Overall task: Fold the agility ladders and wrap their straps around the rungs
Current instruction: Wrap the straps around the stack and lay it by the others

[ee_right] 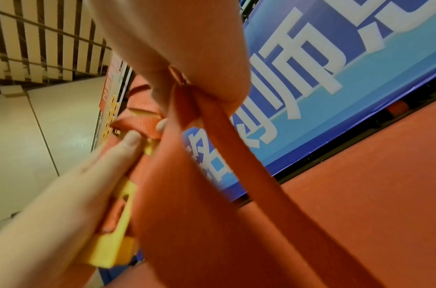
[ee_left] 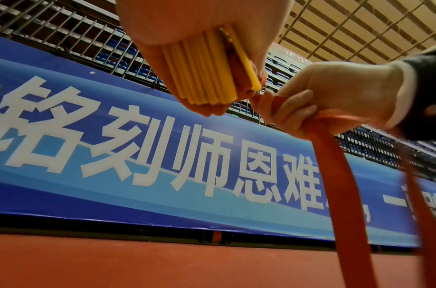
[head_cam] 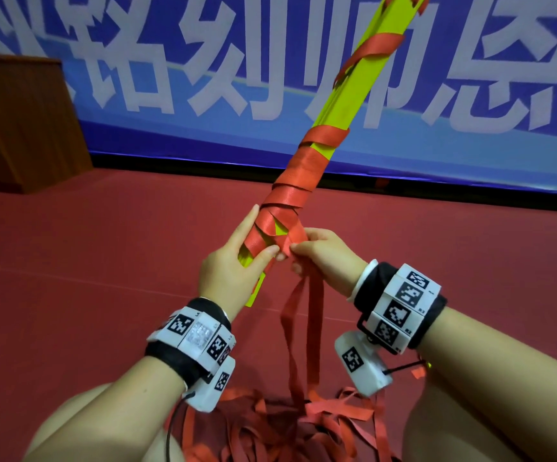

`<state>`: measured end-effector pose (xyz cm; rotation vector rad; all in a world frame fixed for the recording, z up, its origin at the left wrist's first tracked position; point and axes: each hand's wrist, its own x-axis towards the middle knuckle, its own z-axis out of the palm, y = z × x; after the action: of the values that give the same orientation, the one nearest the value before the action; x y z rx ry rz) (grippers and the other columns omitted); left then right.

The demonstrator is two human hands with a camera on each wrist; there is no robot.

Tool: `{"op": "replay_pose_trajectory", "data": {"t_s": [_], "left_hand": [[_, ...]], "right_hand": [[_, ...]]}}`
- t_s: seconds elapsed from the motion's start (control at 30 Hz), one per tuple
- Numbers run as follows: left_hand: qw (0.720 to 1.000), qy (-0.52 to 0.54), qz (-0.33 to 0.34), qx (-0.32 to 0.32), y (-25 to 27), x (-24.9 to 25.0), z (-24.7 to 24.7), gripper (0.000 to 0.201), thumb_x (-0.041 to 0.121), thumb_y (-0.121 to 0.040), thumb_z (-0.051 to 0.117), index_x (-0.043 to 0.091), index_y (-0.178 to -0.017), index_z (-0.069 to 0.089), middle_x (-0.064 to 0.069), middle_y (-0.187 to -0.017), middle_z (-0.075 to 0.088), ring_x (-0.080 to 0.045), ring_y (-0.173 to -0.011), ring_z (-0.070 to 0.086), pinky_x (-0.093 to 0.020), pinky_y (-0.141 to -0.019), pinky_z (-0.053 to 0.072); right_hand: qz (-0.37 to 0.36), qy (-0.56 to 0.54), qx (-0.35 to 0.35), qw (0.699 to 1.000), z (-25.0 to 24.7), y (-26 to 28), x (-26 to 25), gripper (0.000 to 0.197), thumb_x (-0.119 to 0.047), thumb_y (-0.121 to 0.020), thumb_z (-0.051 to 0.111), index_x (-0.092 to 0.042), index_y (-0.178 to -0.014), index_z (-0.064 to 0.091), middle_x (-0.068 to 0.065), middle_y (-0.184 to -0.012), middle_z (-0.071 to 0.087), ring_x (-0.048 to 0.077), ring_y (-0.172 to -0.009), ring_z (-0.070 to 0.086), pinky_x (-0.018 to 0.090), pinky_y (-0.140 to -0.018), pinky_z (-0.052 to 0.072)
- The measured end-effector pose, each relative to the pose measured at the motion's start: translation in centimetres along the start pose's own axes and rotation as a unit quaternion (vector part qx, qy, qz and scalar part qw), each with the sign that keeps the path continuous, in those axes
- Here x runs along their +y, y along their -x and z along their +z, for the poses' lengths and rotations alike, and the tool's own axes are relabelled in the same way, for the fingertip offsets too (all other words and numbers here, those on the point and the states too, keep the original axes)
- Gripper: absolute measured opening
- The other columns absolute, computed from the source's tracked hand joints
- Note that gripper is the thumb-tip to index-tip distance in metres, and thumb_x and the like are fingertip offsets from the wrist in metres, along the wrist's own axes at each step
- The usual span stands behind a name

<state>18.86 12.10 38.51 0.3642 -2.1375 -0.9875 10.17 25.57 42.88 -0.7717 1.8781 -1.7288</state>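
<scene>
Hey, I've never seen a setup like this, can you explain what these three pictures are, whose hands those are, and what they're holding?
No machine here: a person wears three cameras. One on the head looks down at both hands; one on each wrist looks along the fingers. The left hand grips a bundle of yellow rungs, stacked flat as the left wrist view shows. The right hand pinches a red strap that is already wound round the bundle's lower part. More loose strap lies heaped on the red floor. The checkered squares are wrist markers.

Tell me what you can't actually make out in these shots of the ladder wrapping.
- Far end of the rung bundle: cut off by the head view's top edge.
- Length of loose strap left: its pile runs off the bottom edge.
- Right hand fingertips: blurred, hidden behind strap in the right wrist view.
</scene>
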Motion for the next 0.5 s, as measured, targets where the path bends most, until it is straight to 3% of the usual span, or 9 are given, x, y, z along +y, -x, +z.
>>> {"op": "replay_pose_trajectory", "data": {"t_s": [0.1,0.23,0.33,0.4,0.5], "left_hand": [[0.999,-0.042,0.006,0.0,-0.2,0.2,0.0,0.068,0.047,-0.085,0.067,0.058,-0.139,0.029,0.0,-0.071,0.068,-0.024,-0.071,0.063,-0.033,-0.066,0.047],[0.989,-0.144,0.029,0.009,0.2,0.7,0.8,0.066,0.051,-0.088,0.061,0.05,-0.145,0.028,-0.006,-0.079,0.067,-0.032,-0.077,0.063,-0.029,-0.062,0.033],[0.973,-0.21,0.092,0.02,0.7,0.7,1.2,0.056,0.058,-0.094,0.038,0.046,-0.148,0.025,-0.006,-0.082,0.065,-0.034,-0.072,0.064,-0.03,-0.058,0.033],[0.966,-0.226,0.126,0.025,0.8,0.9,1.4,0.056,0.052,-0.094,0.018,0.041,-0.148,0.029,-0.005,-0.075,0.062,-0.035,-0.066,0.062,-0.032,-0.054,0.034],[0.954,-0.24,0.178,0.028,1.1,1.2,1.9,0.057,0.036,-0.095,0.02,0.029,-0.149,0.035,-0.005,-0.074,0.06,-0.032,-0.064,0.061,-0.034,-0.051,0.041]], "right_hand": [[-0.025,-0.015,0.083,0.996,-0.8,-0.4,-0.7,0.031,0.01,-0.085,0.036,-0.003,-0.068,0.058,0.016,-0.072,0.058,0.009,-0.039,0.033,0.017,-0.038,0.022],[-0.033,0.074,0.124,0.989,-0.4,-0.5,-1.0,0.035,-0.002,-0.089,0.039,-0.008,-0.061,0.058,0.007,-0.047,0.052,0.015,-0.044,0.041,0.021,-0.044,0.031],[-0.035,0.119,0.143,0.982,0.5,-0.9,-0.1,0.046,-0.019,-0.097,0.039,-0.011,-0.055,0.055,0.003,-0.043,0.051,0.012,-0.041,0.046,0.026,-0.055,0.037],[-0.045,0.115,0.168,0.978,0.7,-1.2,0.3,0.049,-0.035,-0.097,0.048,-0.014,-0.053,0.053,-0.002,-0.041,0.048,0.008,-0.037,0.044,0.025,-0.054,0.037],[-0.062,0.064,0.196,0.977,0.7,-1.3,0.9,0.042,-0.037,-0.09,0.063,-0.016,-0.055,0.052,-0.009,-0.038,0.045,0.004,-0.034,0.04,0.018,-0.045,0.034]]}}
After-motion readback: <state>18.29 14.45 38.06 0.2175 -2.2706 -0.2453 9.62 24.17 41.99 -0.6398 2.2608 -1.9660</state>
